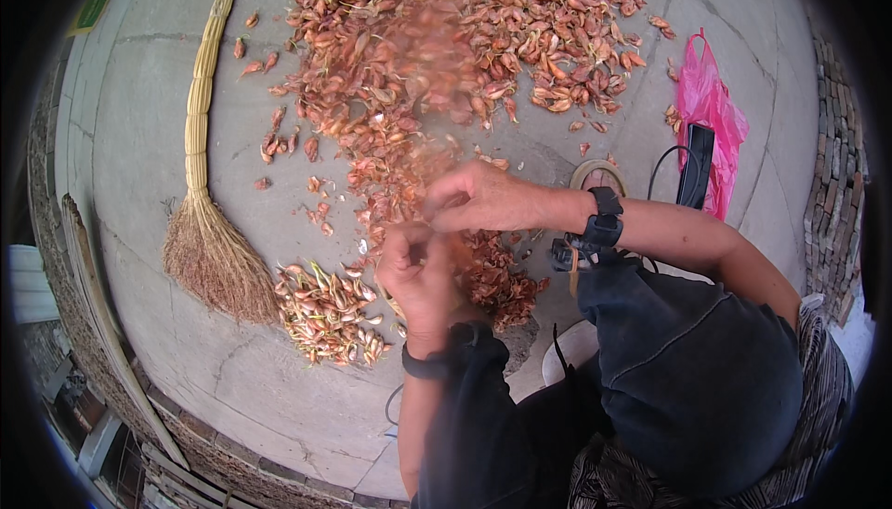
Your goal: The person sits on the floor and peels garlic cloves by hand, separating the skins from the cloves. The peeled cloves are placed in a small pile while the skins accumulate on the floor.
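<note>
My left hand and my right hand meet above the concrete floor, thumbs and fingers pinched close together. Whatever may be between the fingertips is too small and blurred to make out. Beyond them spreads a large heap of shallots in reddish-brown dry skins, trailing toward my hands. Left of my left hand lies a smaller pile of cleaned, paler shallots, some with green sprouts. Loose papery skins are heaped beneath my right wrist, near my knees.
A straw broom lies at the left, its bristles against the cleaned pile. On the right are a pink plastic bag, a black device with a cable, and my sandalled foot. Stacked bricks and a wooden plank edge the floor.
</note>
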Demonstrator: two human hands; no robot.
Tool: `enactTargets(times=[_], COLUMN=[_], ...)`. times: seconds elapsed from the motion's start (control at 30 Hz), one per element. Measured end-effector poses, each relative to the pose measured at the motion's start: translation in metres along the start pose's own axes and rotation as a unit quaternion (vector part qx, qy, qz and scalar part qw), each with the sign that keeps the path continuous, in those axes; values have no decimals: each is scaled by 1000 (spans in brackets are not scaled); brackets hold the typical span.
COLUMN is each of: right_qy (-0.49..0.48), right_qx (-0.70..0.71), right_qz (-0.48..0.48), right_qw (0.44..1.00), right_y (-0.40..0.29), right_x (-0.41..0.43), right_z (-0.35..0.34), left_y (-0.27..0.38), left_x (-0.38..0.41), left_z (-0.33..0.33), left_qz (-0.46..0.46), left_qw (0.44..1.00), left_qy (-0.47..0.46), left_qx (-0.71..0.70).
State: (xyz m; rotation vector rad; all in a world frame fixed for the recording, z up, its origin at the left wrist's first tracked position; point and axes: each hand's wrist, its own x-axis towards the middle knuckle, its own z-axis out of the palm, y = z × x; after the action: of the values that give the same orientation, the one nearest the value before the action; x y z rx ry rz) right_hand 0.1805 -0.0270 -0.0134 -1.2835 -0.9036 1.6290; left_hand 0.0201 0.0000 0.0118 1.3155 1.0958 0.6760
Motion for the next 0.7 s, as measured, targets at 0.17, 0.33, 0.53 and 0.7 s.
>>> enactTargets(times=[0.17,0.33,0.53,0.7], right_qy=[52,108,62,44], right_qx=[-201,-205,-344,-352], right_qz=[-111,-85,-157,-159], right_qw=[972,969,924,921], right_y=[-2,-1,-3,2], right_x=[0,-1,-6,-7], right_z=[-7,-9,-6,8], left_y=[4,-4,-4,6], left_x=[0,-1,0,-2], left_z=[-4,-8,-9,0], left_qz=[-105,-118,-126,-81], left_qw=[991,987,987,997], left_qy=[14,35,13,13], left_qx=[-86,-102,-96,-6])
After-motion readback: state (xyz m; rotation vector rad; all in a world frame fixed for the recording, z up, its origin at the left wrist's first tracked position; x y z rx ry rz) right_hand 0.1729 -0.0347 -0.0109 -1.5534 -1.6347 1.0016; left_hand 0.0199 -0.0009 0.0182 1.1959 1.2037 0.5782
